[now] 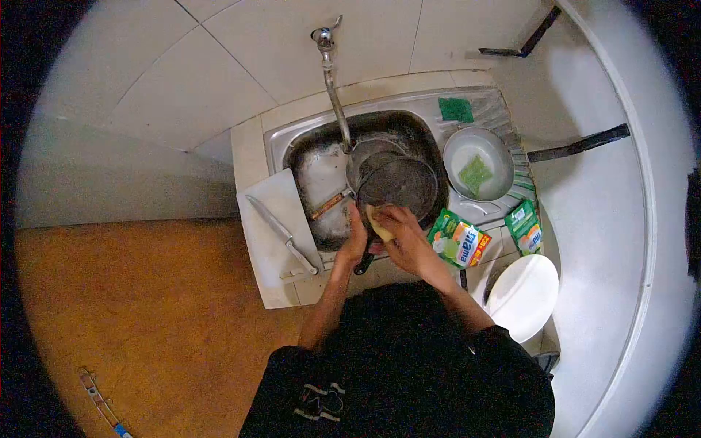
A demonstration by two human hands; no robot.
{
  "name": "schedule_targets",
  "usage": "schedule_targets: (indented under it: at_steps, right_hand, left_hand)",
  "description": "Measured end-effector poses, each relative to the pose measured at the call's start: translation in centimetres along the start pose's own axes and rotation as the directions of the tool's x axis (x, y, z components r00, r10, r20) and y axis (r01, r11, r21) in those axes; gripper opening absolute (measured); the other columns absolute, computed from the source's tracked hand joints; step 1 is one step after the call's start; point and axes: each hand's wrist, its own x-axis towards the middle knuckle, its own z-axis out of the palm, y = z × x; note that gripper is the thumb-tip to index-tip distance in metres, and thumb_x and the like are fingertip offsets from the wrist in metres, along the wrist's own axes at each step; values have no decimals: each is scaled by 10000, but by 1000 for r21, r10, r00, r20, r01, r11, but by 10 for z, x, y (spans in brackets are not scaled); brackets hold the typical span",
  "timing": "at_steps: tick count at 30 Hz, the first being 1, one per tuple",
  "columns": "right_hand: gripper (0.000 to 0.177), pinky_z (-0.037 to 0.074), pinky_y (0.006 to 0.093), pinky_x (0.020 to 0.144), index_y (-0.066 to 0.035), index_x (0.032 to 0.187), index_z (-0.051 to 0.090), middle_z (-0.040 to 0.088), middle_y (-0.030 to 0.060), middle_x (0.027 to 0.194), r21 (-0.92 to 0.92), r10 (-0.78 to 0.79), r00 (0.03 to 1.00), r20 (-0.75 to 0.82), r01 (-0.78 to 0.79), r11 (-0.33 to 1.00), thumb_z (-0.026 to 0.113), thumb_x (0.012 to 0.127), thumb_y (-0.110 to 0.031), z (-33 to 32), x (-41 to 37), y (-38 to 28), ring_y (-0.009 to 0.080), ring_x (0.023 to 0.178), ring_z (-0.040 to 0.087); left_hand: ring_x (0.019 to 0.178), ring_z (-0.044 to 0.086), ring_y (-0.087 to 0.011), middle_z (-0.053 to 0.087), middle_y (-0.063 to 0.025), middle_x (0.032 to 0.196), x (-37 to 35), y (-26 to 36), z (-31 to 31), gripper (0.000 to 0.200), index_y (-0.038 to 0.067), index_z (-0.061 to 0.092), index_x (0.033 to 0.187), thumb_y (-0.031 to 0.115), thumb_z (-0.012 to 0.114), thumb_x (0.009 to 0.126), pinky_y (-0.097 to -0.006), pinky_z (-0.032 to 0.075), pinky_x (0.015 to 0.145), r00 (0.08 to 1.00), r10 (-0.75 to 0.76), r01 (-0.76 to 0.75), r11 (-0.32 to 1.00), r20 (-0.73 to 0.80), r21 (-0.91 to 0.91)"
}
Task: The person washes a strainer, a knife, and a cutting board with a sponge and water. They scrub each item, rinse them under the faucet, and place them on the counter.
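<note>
A dark frying pan (400, 182) is held tilted over the sink, its black handle (363, 265) pointing down toward my body. My left hand (354, 237) is closed around the handle close to the pan. In my right hand (405, 237) is a yellowish sponge (379, 223), pressed at the pan's lower edge where the handle joins. Beneath lies another pan (363, 157) in the sink, with a brown handle (330, 205). The lower part of the sponge is hidden by my fingers.
A tap (336, 102) hangs over the sink (303, 135). On the left a knife (281, 232) lies on a white cutting board (266, 252). To the right are a grey bowl (456, 157) with a green sponge (475, 175), a scouring pad (456, 109), green packets (458, 241) and a white plate (523, 298).
</note>
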Motion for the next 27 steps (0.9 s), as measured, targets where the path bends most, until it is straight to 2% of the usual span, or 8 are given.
schedule_targets:
  at_steps: [8, 11, 14, 17, 18, 22, 23, 27]
  right_hand:
    - [416, 330, 398, 896, 1, 1047, 517, 469, 158, 1071, 19, 35, 999, -40, -34, 999, 495, 632, 14, 3, -3, -9, 346, 1013, 419]
    - [615, 262, 463, 946, -118, 1219, 414, 444, 150, 1179, 3, 35, 995, 89, -36, 999, 623, 653, -242, 11, 2, 10, 394, 1103, 350]
    - [428, 341, 402, 877, -10, 1045, 522, 475, 154, 1065, -72, 50, 997, -62, -54, 996, 472, 621, 24, 5, 3, -7, 344, 992, 426]
    - [419, 334, 403, 884, -16, 1052, 519, 472, 152, 1075, -45, 52, 998, -36, -54, 998, 485, 636, 12, 5, 0, -7, 348, 998, 423]
    - [419, 334, 403, 884, -16, 1052, 519, 472, 152, 1075, -48, 56, 998, -36, -58, 997, 485, 636, 12, 6, 4, -4, 348, 998, 423]
    - [484, 328, 429, 876, -58, 1109, 493, 467, 152, 1086, -21, 71, 997, 3, -71, 997, 567, 634, -116, 11, 4, 6, 352, 1010, 408]
    - [587, 325, 460, 864, -97, 1165, 463, 461, 151, 1098, -51, 76, 996, 44, -73, 996, 642, 623, -237, 12, 1, 5, 356, 1017, 395]
    - [590, 329, 449, 864, -97, 1157, 469, 463, 146, 1096, -51, 98, 995, -18, -99, 994, 646, 610, -225, 16, -3, 10, 352, 1013, 399]
  left_hand:
    - [815, 482, -127, 471, -56, 1072, -20, 28, 40, 783, 55, 388, 1176, 648, 53, 791, -209, 421, 620, 890, 405, -327, 886, -207, 330]
    - [645, 483, -113, 526, -36, 915, -8, 11, 24, 774, 75, 427, 1126, 658, 50, 783, -209, 403, 503, 905, 325, -258, 932, -274, 254]
    - [477, 418, -96, 525, -7, 739, -9, 15, 8, 778, 99, 456, 1065, 685, 45, 759, -202, 338, 394, 994, 104, -97, 976, -24, 193]
    - [378, 336, -79, 481, 24, 617, -13, 19, 16, 781, 116, 469, 1010, 710, 44, 735, -193, 262, 338, 943, 276, -186, 902, -188, 390]
    - [427, 393, -96, 506, -17, 678, -8, 19, 7, 797, 99, 460, 1021, 715, 45, 731, -203, 320, 362, 999, -42, 42, 993, 1, 112]
    - [466, 430, -114, 515, -50, 719, -10, 18, 12, 813, 83, 457, 1027, 710, 31, 732, -216, 362, 386, 954, 141, -43, 937, -263, 346]
    - [458, 421, -112, 507, -47, 702, -12, 20, 14, 814, 85, 457, 1020, 714, 30, 728, -215, 351, 381, 952, 161, -66, 939, -262, 337]
    - [428, 382, -101, 474, -32, 635, -11, 18, 13, 821, 92, 461, 990, 730, 25, 712, -210, 309, 362, 973, 109, -55, 966, -204, 254]
